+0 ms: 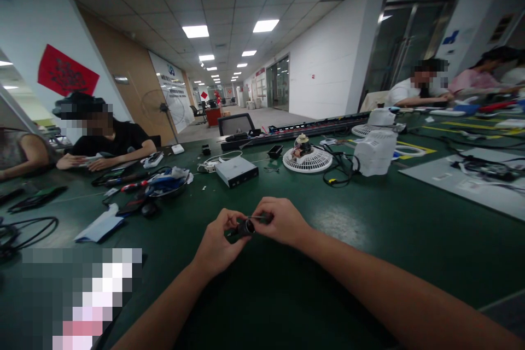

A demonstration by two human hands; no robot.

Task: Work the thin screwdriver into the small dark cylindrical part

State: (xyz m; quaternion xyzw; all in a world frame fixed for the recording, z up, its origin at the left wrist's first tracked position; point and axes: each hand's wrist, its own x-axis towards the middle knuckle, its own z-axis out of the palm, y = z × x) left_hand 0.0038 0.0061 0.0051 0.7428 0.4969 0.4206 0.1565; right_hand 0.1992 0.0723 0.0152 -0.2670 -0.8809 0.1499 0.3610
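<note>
Above the green table, my left hand (215,240) is closed round a small dark cylindrical part (246,227), whose round end faces right and towards me. My right hand (285,222) grips a thin tool with a dark handle (267,218). Its narrow shaft points left and meets the top edge of the cylinder; whether it goes inside I cannot tell. The fingertips of both hands are almost touching. Beyond them lies a white box-shaped device (237,170) with a dark front. Part of the tool is hidden by my right fingers.
A round white fan grille with a motor (307,158) stands beyond my right hand, near a white housing (374,152) and black cables (339,167). A small black tray (275,151) sits at the back. Left are a blue cloth bundle (168,181) and folded paper (99,224). Co-workers sit on both sides.
</note>
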